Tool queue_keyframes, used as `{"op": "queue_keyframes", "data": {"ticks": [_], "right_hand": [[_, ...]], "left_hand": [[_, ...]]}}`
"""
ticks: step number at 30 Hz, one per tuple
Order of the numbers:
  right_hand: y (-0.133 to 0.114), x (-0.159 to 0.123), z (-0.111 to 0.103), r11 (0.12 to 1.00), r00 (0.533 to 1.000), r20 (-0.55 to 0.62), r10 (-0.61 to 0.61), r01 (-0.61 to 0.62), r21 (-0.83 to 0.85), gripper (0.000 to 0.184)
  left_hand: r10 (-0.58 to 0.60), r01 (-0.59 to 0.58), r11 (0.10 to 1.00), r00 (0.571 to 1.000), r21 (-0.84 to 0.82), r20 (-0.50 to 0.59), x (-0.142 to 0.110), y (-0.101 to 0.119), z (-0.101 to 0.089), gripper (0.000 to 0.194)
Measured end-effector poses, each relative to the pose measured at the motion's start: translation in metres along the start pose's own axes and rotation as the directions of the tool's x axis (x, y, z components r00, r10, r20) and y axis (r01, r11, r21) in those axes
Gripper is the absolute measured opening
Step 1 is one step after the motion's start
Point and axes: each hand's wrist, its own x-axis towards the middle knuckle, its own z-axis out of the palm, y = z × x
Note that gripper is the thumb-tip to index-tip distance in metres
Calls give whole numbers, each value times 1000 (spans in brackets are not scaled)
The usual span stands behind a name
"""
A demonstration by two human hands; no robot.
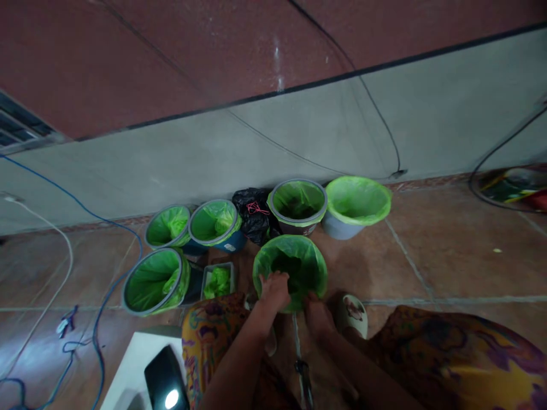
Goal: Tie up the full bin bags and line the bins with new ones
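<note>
In front of me, between my feet, stands a round bin lined with a green bin liner (311, 259), its edge folded outward over the rim. My left hand (276, 289) is at the bin's near left, its fingers bent over the rim onto the liner. At the near right edge, my right hand (316, 315) is closed on the liner at the rim; its fingertips are partly hidden. The bin's inside is dark toward the bottom.
Behind it are a lined brown bin (318, 221), a lined grey bin (346, 229) and a black plastic bag (252, 219). More lined bins (160, 282) and a small square bin (233, 279) stand left. A phone (164, 376) lies on a white surface; a blue cable (99, 330) crosses the tiles.
</note>
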Motion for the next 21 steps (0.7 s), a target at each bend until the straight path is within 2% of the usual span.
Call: {"op": "queue_keyframes", "data": {"ticks": [2,4,5,7,9,11,12,14,17,21], "right_hand": [[-14,-15,5,1000,998,58,-21,20,17,49],[-23,-24,-2,996,996,57,-63,59,72,62],[-24,-24,-10,992,997,23,-75,72,100,64],[-18,-17,-36,986,993,-111,-41,58,154,54],[-3,1,-68,976,947,-305,96,-30,215,42],[16,26,-97,945,861,-435,264,-141,295,38],[26,39,-108,926,824,-462,327,-182,332,37],[40,63,-120,915,814,-460,355,-202,349,34],[48,90,-117,934,858,-418,300,-175,310,27],[51,106,-92,937,872,-399,285,-166,308,16]], "left_hand": [[-29,28,999,999,-40,-21,0,1,-1,46],[-48,43,996,997,-80,-61,2,0,-1,42],[-55,46,994,995,-101,-89,3,0,-1,41],[-72,50,989,985,-141,-157,9,0,-4,40],[-92,50,983,967,-179,-236,20,0,-10,40],[-111,44,977,942,-208,-318,36,2,-21,39],[-115,39,975,929,-217,-352,46,4,-27,38],[-100,11,976,910,-217,-403,68,9,-39,37],[-13,-52,988,913,-147,-408,97,14,-50,39],[78,-73,997,955,30,-285,122,9,-49,35]]}}
